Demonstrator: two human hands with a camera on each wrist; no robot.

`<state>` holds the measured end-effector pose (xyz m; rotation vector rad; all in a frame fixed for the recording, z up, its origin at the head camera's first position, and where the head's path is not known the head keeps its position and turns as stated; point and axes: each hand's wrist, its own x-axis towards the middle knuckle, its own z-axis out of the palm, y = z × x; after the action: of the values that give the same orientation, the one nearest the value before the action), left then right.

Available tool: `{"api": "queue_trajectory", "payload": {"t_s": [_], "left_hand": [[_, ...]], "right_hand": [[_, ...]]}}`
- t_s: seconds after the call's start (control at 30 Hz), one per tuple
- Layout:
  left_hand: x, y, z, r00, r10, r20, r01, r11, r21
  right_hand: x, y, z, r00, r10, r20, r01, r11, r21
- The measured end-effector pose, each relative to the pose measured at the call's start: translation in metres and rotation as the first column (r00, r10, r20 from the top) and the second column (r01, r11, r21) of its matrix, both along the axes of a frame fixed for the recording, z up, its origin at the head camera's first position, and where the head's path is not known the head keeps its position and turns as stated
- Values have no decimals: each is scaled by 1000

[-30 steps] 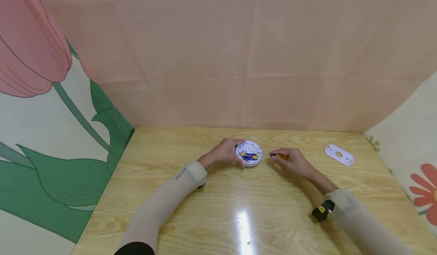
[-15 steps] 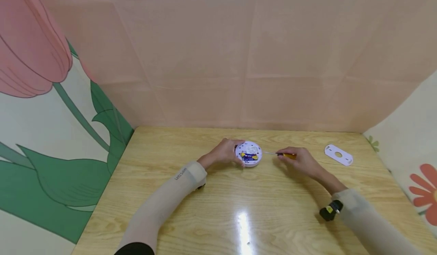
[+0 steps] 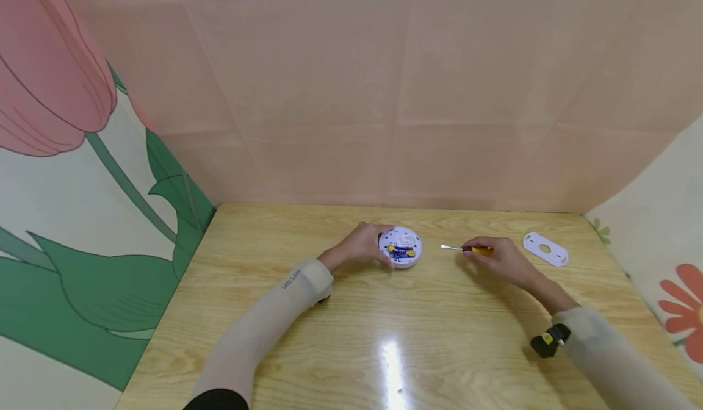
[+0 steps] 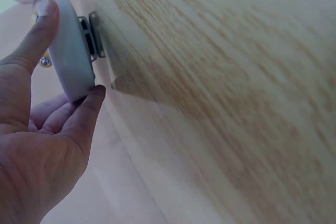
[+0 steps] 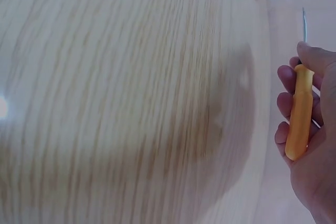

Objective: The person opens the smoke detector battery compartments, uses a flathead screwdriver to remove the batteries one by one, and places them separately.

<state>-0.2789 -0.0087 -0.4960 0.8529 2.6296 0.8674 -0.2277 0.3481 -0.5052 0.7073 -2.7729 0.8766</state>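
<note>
My left hand (image 3: 362, 243) grips the rim of a round white battery-powered device (image 3: 396, 238), thumb on one side and fingers on the other. Its upturned face shows blue-and-yellow batteries (image 3: 402, 251) in an uncovered compartment. In the left wrist view, the white casing (image 4: 70, 56) sits between thumb and fingertips, with dark metal-framed parts (image 4: 90, 38) on the side facing the table. My right hand (image 3: 502, 260) holds a screwdriver by its orange handle (image 5: 301, 111); the metal shaft (image 3: 451, 248) points left toward the device, a short gap away from it.
A white oblong plate (image 3: 545, 249) with a round central hole lies on the wooden table (image 3: 329, 349) at the right, beyond my right hand. Behind the table hangs a pinkish-beige cloth (image 3: 384, 93). Flower-painted walls stand at both sides.
My right hand has drawn the screwdriver back to the right, its tip moving from the device's edge to a short distance off. The left hand and the device have stayed in place.
</note>
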Motion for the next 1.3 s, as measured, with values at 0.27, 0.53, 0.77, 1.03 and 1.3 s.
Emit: {"api": "queue_trajectory", "payload": {"t_s": [0.27,0.53,0.77,1.03,1.3], "left_hand": [[-1,0,0,1000,-4,-7,4,1000,0],[0,0,1,1000,-3,-7,3,1000,6],[0,0,-1,1000,3,-5,-3,1000,10],[0,1,-1,1000,0,-8,0,1000,2],[-1,1,-2,1000,8,-2,-7,1000,5]], "right_hand": [[3,17,2,1000,-25,17,24,998,58],[9,33,4,999,-44,-17,45,996,80],[13,50,2,997,-75,-30,78,990,121],[15,69,-5,992,-51,-116,61,994,89],[16,84,-11,987,-47,-154,57,997,60]]}}
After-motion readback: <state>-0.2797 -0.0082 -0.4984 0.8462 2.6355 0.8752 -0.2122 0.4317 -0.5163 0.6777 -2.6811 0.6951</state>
